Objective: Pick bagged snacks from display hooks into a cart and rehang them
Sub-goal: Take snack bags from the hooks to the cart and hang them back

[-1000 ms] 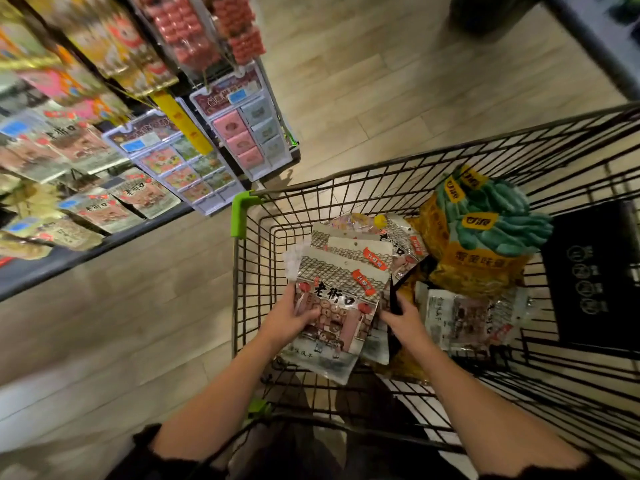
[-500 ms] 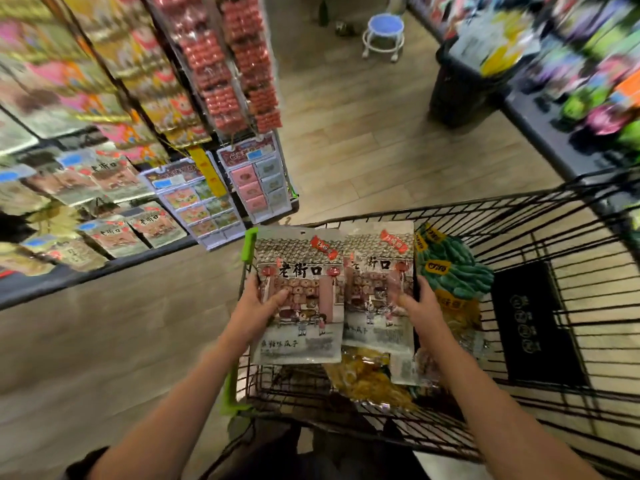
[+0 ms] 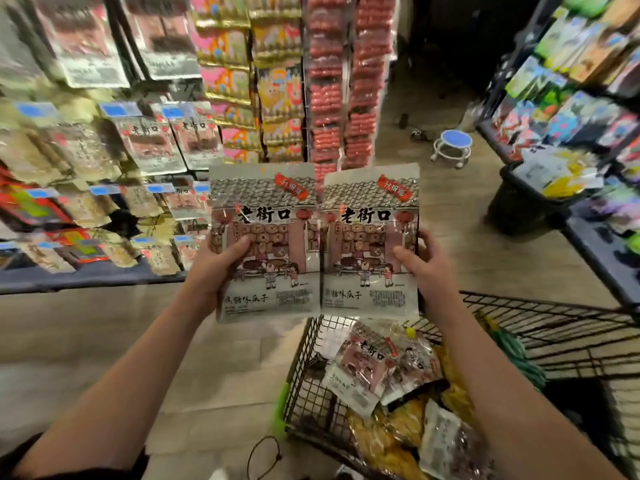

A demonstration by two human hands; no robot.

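Note:
Two matching grey snack bags with a street-house drawing are held up side by side in front of me. My left hand [image 3: 216, 268] grips the left bag [image 3: 265, 209] at its left edge, thumb across the front. My right hand [image 3: 427, 268] grips the right bag [image 3: 370, 209] at its right edge. Below them stands the black wire cart [image 3: 301, 372], holding more bags of the same kind [image 3: 367, 362] and yellow snack packs [image 3: 391, 431]. Matching bags [image 3: 149, 143] hang on the display hooks at the left.
A hook display full of snack bags fills the left side, with red sausage packs [image 3: 346, 81] in the middle. A shelf [image 3: 568, 98] of colourful bags runs along the right, beside a black basket [image 3: 519, 202]. A blue stool [image 3: 453, 143] stands on the wooden floor behind.
Both hands lifted the two bags out of the cart and raised them to display height. My view tilted up from the cart toward the hooks.

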